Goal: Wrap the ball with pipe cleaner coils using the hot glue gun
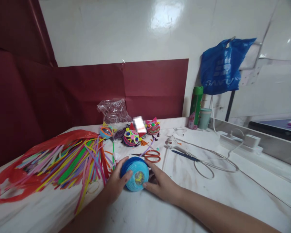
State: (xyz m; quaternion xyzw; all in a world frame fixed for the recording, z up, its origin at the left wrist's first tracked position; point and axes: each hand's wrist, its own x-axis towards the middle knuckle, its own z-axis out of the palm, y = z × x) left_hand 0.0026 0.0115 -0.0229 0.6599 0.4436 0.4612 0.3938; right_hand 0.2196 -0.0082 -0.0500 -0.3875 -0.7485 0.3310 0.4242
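Between my two hands is a round blue ball (135, 174), light blue in front and darker blue on top, with a clear round patch showing yellow on its near side. My left hand (116, 181) grips its left side, thumb across the front. From the right, my right hand (161, 184) closes on it with fingers and thumb. Just behind the ball lie scissors with orange handles (152, 156). Farther back sit a decorated ball with eyes (131, 137) and a pink decorated ball with pointed ears (153, 127).
Many coloured strips (75, 161) spill from a red plastic bag (70, 136) at left. To the right lie a glue gun (171, 142), its cable and a dark blue pen-like tool (185, 155). A green can (197, 103), a cup (205, 118) and a power strip (232, 140) stand behind.
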